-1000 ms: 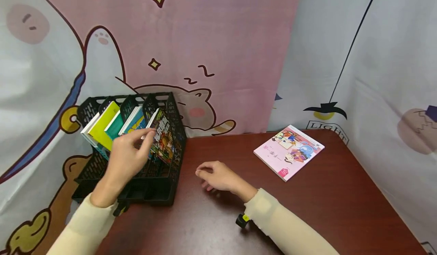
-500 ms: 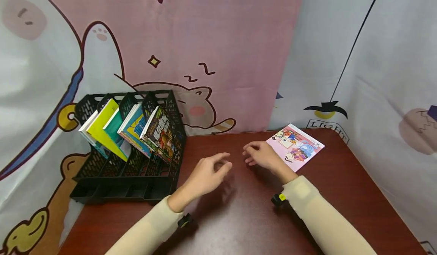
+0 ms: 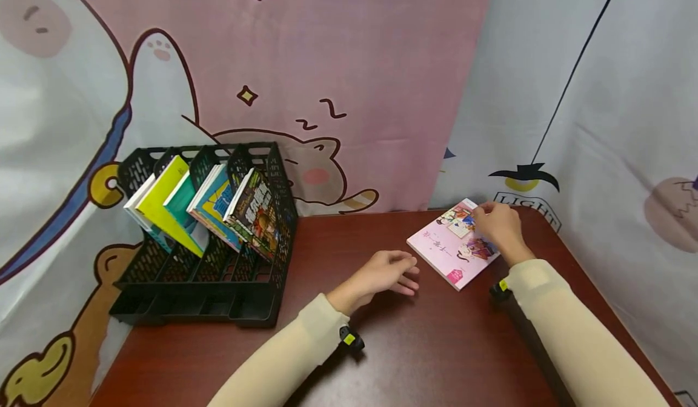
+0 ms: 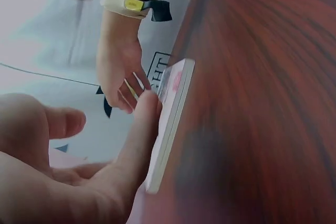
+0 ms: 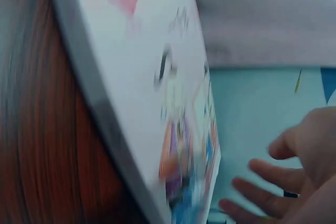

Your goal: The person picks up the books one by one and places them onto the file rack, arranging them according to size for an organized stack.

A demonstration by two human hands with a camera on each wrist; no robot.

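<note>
A pink picture book [image 3: 438,249] lies flat on the brown table, its illustrated cover facing up. Over its right side hovers my right hand [image 3: 500,228], covering part of the cover. In the right wrist view, this hand [image 5: 294,174] has loosely bent, spread fingers with nothing between them. My left hand [image 3: 384,275] hangs just left of the book's near-left edge, fingers relaxed. The left wrist view has a finger of the left hand [image 4: 79,177] overlapping the book's edge [image 4: 170,124]; whether it touches cannot be told.
On the table's left stands a black desktop file rack [image 3: 196,301] with dividers. Several books lean in its slots, among them a yellow-green book [image 3: 169,207] and a dark comic-style book [image 3: 259,213]. A printed cloth backdrop [image 3: 371,62] closes off the back and sides.
Both hands have moved right. My left hand has gone from the rack to beside the pink book, and my right hand from mid-table to above the book's right side. The book appears unmoved.
</note>
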